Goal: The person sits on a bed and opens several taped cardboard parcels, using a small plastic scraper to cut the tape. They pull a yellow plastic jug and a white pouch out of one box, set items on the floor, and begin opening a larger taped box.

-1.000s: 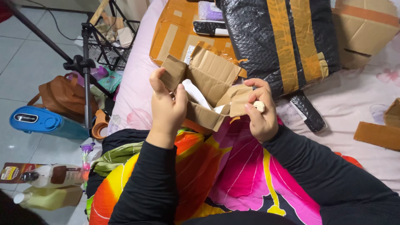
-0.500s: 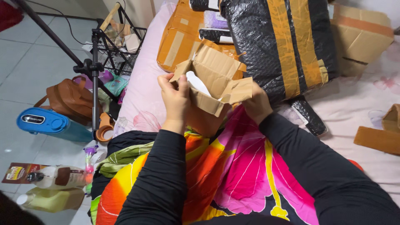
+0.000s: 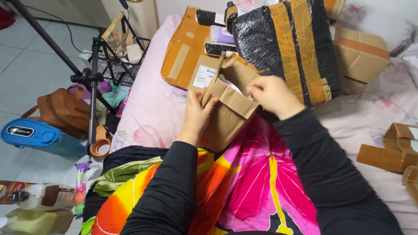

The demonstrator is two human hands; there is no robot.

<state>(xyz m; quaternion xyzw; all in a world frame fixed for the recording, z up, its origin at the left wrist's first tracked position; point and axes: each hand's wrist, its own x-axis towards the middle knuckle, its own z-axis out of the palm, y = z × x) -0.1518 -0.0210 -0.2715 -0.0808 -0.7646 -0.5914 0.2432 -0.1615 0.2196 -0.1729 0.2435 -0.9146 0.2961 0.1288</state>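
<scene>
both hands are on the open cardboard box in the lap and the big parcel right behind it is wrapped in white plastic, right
Not quite. The head view shows the left hand and right hand on the open cardboard box in the lap, but the big parcel right behind it is wrapped in black plastic, with brown tape bands, not white.

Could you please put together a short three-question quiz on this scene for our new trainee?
1. True or false: both hands touch the open cardboard box.
2. Which lies just beyond that box on the bed? A) a black parcel with brown tape, B) a glass bowl, C) a laptop.
3. What stands on the floor beside the bed, to the left?

Key
1. True: left hand grips its flap, right hand its far side.
2. A, the black parcel.
3. A black tripod, near a brown bag.
</scene>
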